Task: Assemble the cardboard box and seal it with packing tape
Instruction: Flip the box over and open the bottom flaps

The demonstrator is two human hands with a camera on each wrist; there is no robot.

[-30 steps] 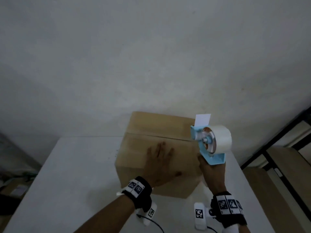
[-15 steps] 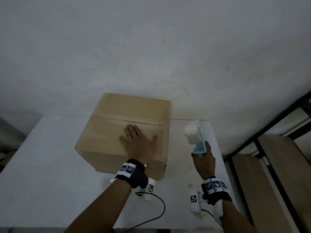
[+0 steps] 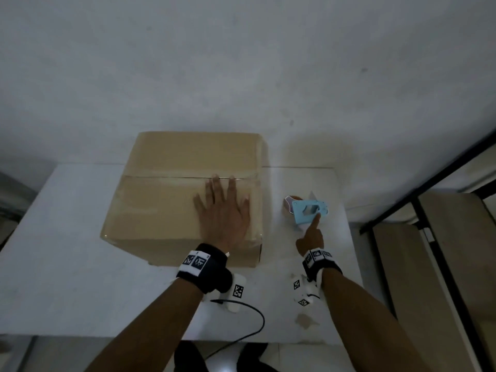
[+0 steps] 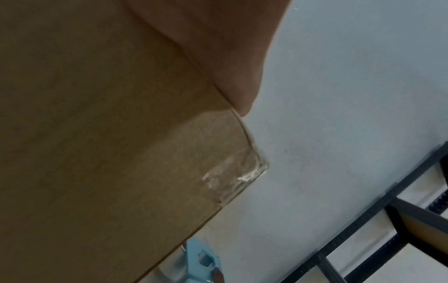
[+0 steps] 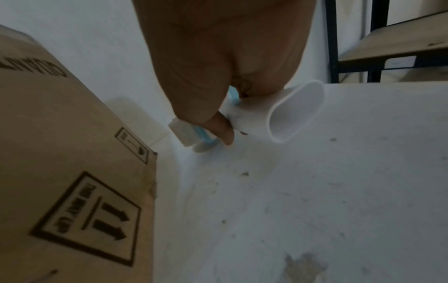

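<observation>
1. Two hands, split roles. Left hand (image 3: 224, 213) flat on top of the cardboard box (image 3: 171, 200), fingers (image 3: 214, 187) straight and spread, tips reaching the centre seam (image 3: 161, 177); nothing gripped, just pressing.
2. Right hand (image 3: 310, 237) on the tape dispenser (image 3: 308, 210): index finger straight along the blue frame in the head view, thumb and other fingers curled onto its underside in the right wrist view (image 5: 218, 130). Clamped on it, loosely by the look.
3. Dispenser lying on its side on the white table (image 3: 67, 251), just beside the box's right wall, apart from it. Tape roll (image 5: 298, 111) on the far side of the fingers.
4. Key relation: seam runs left-right across the lid, long axis parallel to the table's far edge. Clear tape (image 4: 232, 172) visible along it, wrapped over the right top edge, wrinkled at the corner in the left wrist view.
5. Left fingertips sit at the seam's right portion, nearer that taped end than the right hand. Seam lies directly ahead of the left fingers, up and to the left of the right hand.
6. Judgement: top seam looks sealed; likely next is smoothing tape along the seam axis, left hand best placed. Wrinkled corner may lift if not pressed.
7. Box bottom not visible; cannot tell whether taped.
</observation>
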